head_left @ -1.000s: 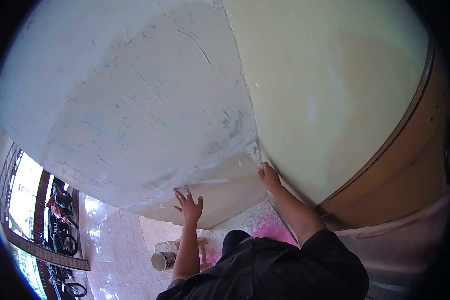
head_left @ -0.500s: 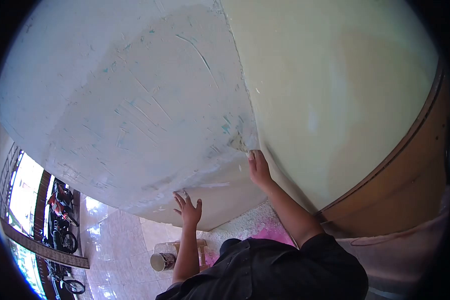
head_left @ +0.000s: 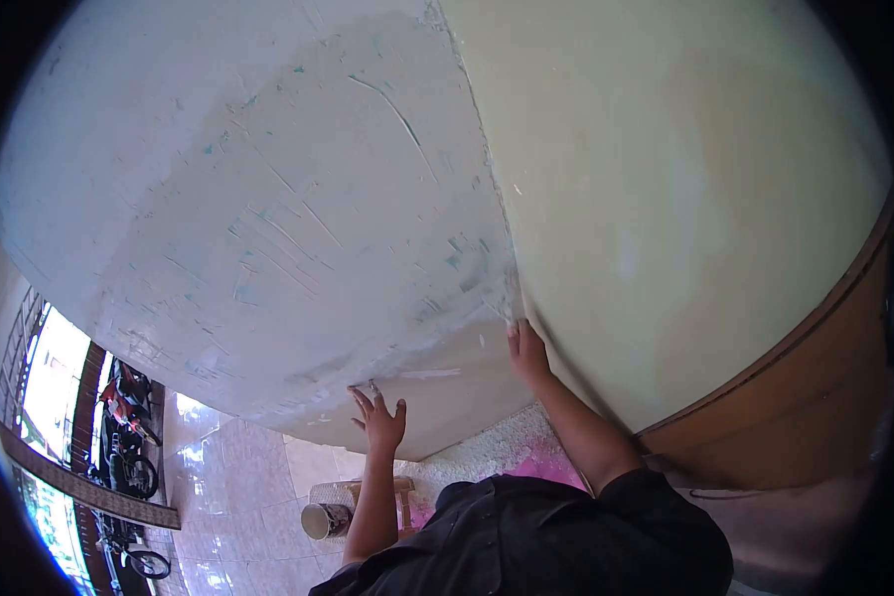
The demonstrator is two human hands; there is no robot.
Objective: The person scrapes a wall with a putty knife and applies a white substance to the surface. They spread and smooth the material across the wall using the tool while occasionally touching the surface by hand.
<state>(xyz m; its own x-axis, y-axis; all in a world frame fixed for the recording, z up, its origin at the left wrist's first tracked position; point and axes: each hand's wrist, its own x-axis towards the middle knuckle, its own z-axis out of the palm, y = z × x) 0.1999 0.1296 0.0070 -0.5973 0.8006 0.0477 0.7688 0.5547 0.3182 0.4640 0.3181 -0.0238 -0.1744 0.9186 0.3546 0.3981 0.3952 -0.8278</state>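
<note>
My right hand [head_left: 530,354] is closed around a putty knife [head_left: 498,307]. Its thin blade lies against the grey patched wall [head_left: 298,219] close to the corner; the handle is hidden in my fist. My left hand [head_left: 380,421] is open, fingers spread, at the lower part of the same wall, near a band of fresh whitish filler [head_left: 407,353]. There is a pale spot on one of its fingers. Scratches and small green flecks mark the wall above both hands.
A cream wall [head_left: 685,199] meets the patched one at the corner, with a brown wooden panel [head_left: 785,397] at right. Below stand a round tin [head_left: 320,521] and a small stool [head_left: 403,497]. Motorcycles [head_left: 129,427] are parked at left beyond the tiled floor [head_left: 228,467].
My right hand has moved down and slightly right along the corner with the putty knife. My left hand has shifted only slightly.
</note>
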